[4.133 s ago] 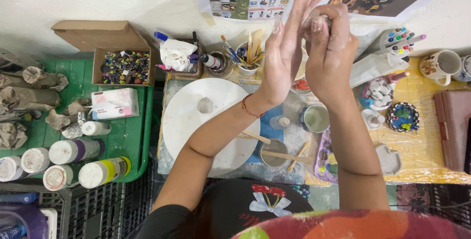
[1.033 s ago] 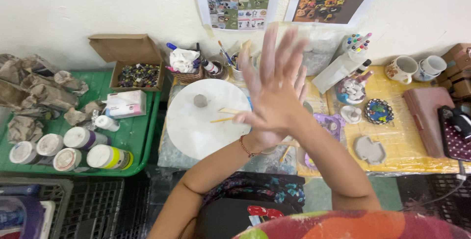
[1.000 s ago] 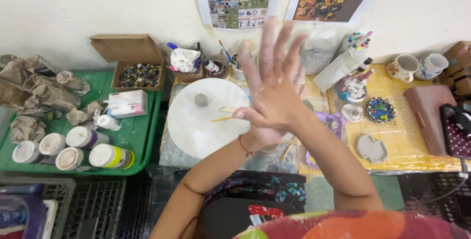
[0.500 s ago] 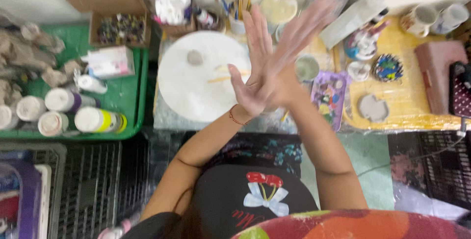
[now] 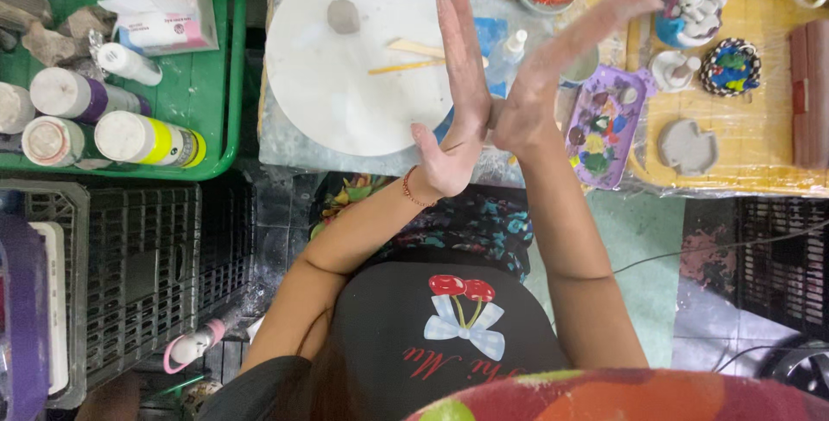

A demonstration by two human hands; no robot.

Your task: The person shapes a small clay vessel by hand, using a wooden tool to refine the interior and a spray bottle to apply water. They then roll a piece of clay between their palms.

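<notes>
Palms meet above the near edge of the worktop: the left hand (image 5: 456,119) stands flat with fingers straight and together, and the right hand (image 5: 566,63) crosses it at the heel, fingers stretched out and blurred toward the far right. Both are dusted pale, and something small and grey shows pressed between the heels of the palms, though what it is cannot be told; neither hand is curled around anything. A red string bracelet (image 5: 411,190) circles the left wrist. Just beyond the left fingertips lies a round white board (image 5: 345,84) carrying a small grey clay lump (image 5: 344,16) near its far edge and two wooden sticks (image 5: 414,56) toward its right edge, close to the left hand's fingers. To the right of the hands, a purple paint palette (image 5: 601,127) with mixed colours sits on the yellow plastic-covered table top (image 5: 760,140), and a flat grey clay piece (image 5: 687,146) lies beyond it near the front edge. A small dish painted in bright colours (image 5: 730,65) stands farther back. On the left, a green tray (image 5: 194,93) holds paint bottles (image 5: 129,138) lying on their sides along its near edge and a tissue box (image 5: 166,19) by its far edge. Dark plastic crates (image 5: 147,274) sit on the floor below the tray.
</notes>
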